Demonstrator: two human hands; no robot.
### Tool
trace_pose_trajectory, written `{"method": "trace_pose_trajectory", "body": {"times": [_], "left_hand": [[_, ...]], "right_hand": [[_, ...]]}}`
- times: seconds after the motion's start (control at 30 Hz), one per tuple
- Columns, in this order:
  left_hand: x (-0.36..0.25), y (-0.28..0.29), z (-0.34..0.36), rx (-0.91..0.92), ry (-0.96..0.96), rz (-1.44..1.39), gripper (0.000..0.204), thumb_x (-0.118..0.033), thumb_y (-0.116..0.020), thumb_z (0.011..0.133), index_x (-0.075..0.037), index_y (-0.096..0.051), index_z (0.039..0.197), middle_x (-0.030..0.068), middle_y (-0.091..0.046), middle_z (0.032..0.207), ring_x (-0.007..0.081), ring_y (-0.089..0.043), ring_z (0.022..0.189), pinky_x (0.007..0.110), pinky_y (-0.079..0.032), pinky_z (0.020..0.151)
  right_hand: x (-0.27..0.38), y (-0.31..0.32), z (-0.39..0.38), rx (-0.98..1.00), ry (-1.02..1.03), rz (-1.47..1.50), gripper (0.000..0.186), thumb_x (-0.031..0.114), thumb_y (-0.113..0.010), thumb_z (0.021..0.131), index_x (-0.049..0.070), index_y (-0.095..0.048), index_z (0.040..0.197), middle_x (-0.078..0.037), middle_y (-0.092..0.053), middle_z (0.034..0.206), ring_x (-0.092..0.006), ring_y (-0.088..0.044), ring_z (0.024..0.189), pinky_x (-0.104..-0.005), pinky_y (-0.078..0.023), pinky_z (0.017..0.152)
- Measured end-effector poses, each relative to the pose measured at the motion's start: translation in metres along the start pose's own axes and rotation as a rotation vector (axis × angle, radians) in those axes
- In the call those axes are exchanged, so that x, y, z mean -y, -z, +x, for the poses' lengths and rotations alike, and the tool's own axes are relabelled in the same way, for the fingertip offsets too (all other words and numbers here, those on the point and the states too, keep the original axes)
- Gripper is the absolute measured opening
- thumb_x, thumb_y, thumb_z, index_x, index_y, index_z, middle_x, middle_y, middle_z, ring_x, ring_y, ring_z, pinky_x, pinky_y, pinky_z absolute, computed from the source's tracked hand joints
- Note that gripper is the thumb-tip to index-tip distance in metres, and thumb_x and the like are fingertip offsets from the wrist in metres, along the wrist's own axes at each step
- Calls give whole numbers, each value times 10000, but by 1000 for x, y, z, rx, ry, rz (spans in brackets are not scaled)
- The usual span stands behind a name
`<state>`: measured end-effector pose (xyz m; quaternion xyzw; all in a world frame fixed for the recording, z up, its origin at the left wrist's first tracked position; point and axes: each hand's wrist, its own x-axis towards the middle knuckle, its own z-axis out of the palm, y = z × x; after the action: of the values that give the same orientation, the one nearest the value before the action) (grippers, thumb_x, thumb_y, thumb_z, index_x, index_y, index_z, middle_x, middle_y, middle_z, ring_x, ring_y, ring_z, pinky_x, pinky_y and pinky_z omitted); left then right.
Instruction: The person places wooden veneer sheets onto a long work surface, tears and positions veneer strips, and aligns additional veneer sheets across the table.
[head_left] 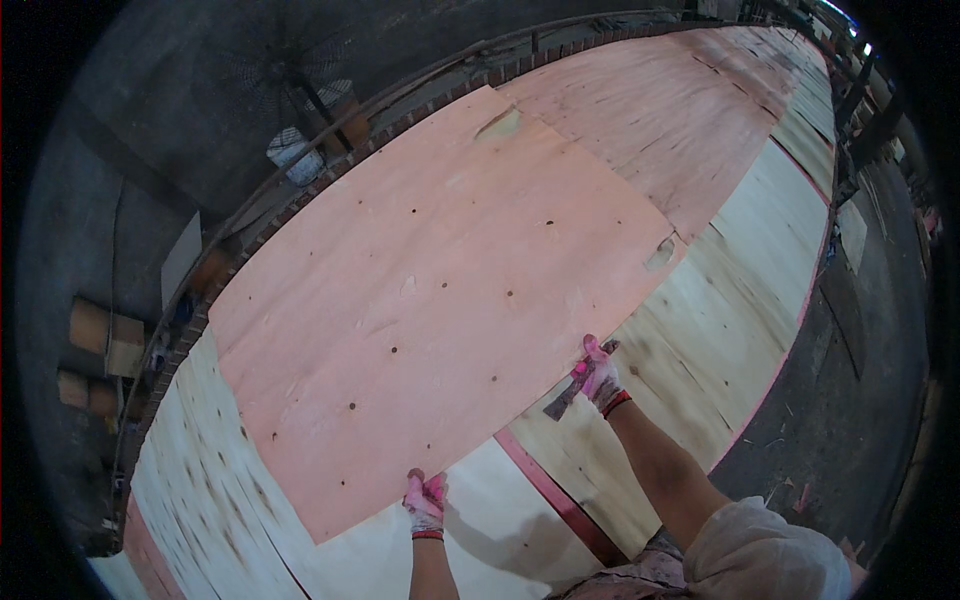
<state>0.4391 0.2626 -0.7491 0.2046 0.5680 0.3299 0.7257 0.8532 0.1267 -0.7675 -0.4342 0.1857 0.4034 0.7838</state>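
A large pale pink veneer sheet (430, 260) with small dark knots lies on top of paler cream sheets (215, 450). My left hand (425, 500), in a pink-stained white glove with a red cuff, pinches the sheet's near edge. Farther right along that same edge, my right hand (600, 375), gloved alike, grips a flat, dark scraper-like tool (560, 402), with its fingertips at the pink sheet. A pink strip (540, 470) shows between the cream sheets below.
A darker, streaked pink sheet (670, 120) continues along the long surface toward the back right. A railed edge runs along the far side, with a standing fan (285, 70), a white bucket (292, 155) and brown boards (100, 330) beyond. Dark floor (840, 370) borders the right.
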Motion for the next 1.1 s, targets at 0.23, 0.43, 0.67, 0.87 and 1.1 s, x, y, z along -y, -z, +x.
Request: {"method": "trace_pose_trajectory", "body": {"times": [0.23,0.43,0.67,0.87,1.1], "left_hand": [[-4,-10,-4,-100,3,160,303,-381,-567,874,-119,-554,1024,72,-646,834,181,-603,641,280,-453,480],[-4,-38,-16,-93,-117,107,261,-318,-605,876,-73,-588,965,111,-640,685,147,-585,518,234,-446,414],[-3,-39,-16,-244,-172,288,202,-245,-676,807,-88,-578,886,61,-571,592,113,-429,374,230,-298,318],[1,-41,-19,-108,-165,156,183,-214,-667,801,-85,-552,859,34,-548,667,108,-417,404,233,-276,344],[20,-2,19,55,-205,239,254,-369,-479,865,-133,-504,957,17,-524,811,145,-431,523,230,-258,379]], "right_hand": [[0,-23,-2,-141,19,73,306,406,-689,807,175,-503,884,15,-417,643,-142,-432,451,-299,-374,425],[4,-26,1,-283,55,99,414,411,-754,743,144,-457,852,11,-387,552,-151,-395,398,-307,-359,386],[1,-26,-5,-258,62,79,403,453,-736,748,159,-464,792,19,-405,565,-134,-431,441,-280,-367,407],[-4,-17,-4,-124,112,116,368,489,-671,796,188,-461,782,41,-407,589,-109,-420,451,-263,-348,411],[-5,-26,10,-277,112,158,359,544,-641,794,256,-543,985,64,-413,660,-82,-387,456,-268,-319,422]]}}
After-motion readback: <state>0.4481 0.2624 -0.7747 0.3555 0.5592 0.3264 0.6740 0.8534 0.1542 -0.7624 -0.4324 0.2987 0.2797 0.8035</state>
